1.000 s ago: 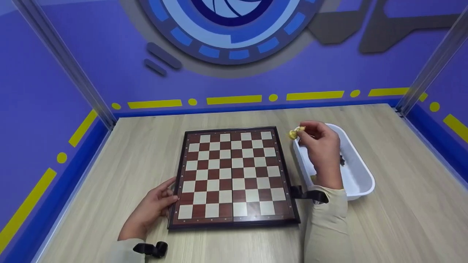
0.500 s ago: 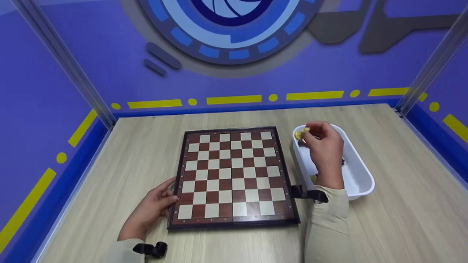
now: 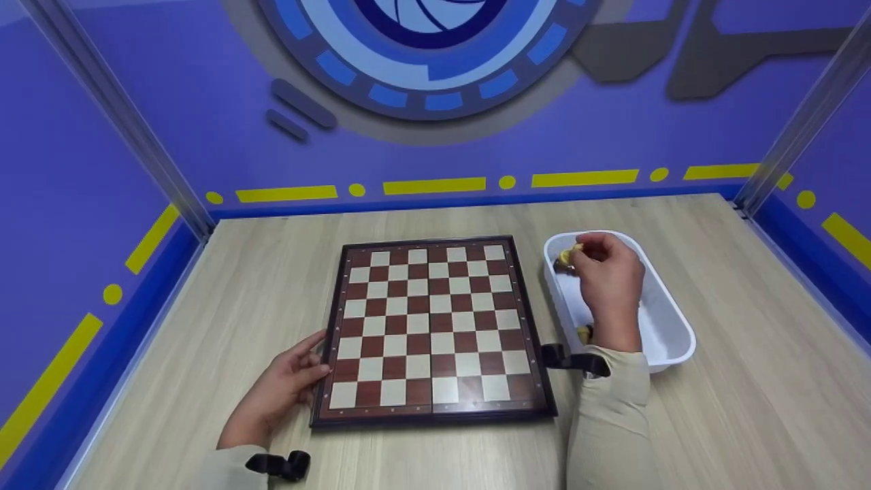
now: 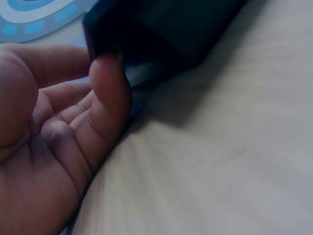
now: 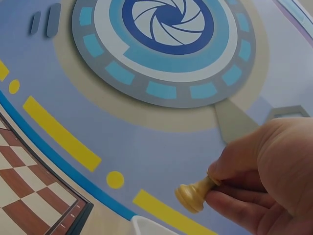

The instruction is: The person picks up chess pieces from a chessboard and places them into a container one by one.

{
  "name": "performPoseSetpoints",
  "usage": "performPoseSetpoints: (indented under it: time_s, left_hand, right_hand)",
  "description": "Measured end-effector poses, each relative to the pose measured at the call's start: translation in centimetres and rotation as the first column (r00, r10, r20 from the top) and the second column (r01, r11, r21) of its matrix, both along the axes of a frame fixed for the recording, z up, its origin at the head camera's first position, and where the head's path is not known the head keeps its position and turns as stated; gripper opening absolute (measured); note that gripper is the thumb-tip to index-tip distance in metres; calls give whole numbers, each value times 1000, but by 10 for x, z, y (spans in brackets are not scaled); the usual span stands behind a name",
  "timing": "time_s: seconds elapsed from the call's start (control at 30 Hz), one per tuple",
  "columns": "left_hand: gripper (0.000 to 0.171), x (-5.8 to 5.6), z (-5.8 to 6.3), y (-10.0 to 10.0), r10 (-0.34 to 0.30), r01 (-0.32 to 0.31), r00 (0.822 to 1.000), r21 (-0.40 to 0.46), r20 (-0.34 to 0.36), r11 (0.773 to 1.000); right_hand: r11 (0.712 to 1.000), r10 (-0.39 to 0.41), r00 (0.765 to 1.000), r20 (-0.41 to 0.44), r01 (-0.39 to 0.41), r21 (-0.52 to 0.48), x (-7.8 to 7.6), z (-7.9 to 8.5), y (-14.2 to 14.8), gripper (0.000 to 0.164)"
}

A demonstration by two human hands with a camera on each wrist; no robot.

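A chessboard (image 3: 429, 327) with brown and cream squares lies on the table in the head view. My left hand (image 3: 284, 386) holds its left edge, with the thumb against the side. In the left wrist view, fingers (image 4: 110, 81) touch the dark underside of the board (image 4: 156, 29), which appears tilted in that view. Over the white plastic tub (image 3: 670, 327), my right hand (image 3: 610, 282) pinches a yellowish chess piece (image 5: 193, 196) between thumb and fingertips, base pointing outward. Dark and yellow chess pieces (image 3: 584, 333) lie inside the tub, partly hidden by the hand.
The wooden table (image 3: 272, 272) is bounded by blue-purple panels (image 3: 435, 160) with yellow markings at the back and both sides. The tub stands close to the board's right edge. Black straps (image 3: 575, 361) circle both wrists.
My right hand has moved right and slightly down with the yellowish chess piece, from the tub's left rim to over its inside. The left hand and the chessboard stay put.
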State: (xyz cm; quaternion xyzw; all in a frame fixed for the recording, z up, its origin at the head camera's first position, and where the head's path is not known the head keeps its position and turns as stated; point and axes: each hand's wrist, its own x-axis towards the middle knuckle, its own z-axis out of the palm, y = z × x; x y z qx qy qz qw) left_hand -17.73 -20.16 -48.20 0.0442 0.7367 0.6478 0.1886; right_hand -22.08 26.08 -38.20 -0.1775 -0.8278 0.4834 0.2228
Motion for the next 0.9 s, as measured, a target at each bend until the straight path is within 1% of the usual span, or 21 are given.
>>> performPoseSetpoints:
  time_s: [0.1,0.2,0.3,0.53,0.77,0.9]
  left_hand:
    - [70,-1,-1,0,7,-7,1000,-2,4,1000]
    - [71,-1,-1,0,1,-1,1000,-4,-4,1000]
    - [71,-1,-1,0,-2,2,1000,-14,-8,1000]
    - [72,-1,0,-1,-19,19,1000,-4,-5,1000]
    - [72,0,0,-1,-17,16,1000,-14,-4,1000]
    - [72,0,1,-1,-20,20,1000,-17,-4,1000]
  right_hand:
    - [1000,-4,1000,6,4,12,0,-1,2,22]
    - [1000,-5,1000,10,5,23,0,-3,3,22]
    - [999,-3,999,36,2,32,-1,-4,4,23]
    - [999,-3,997,72,0,41,-3,-6,5,24]
    - [999,10,992,123,-16,51,-4,-10,5,25]
    - [998,13,990,138,-21,59,-5,-12,6,25]
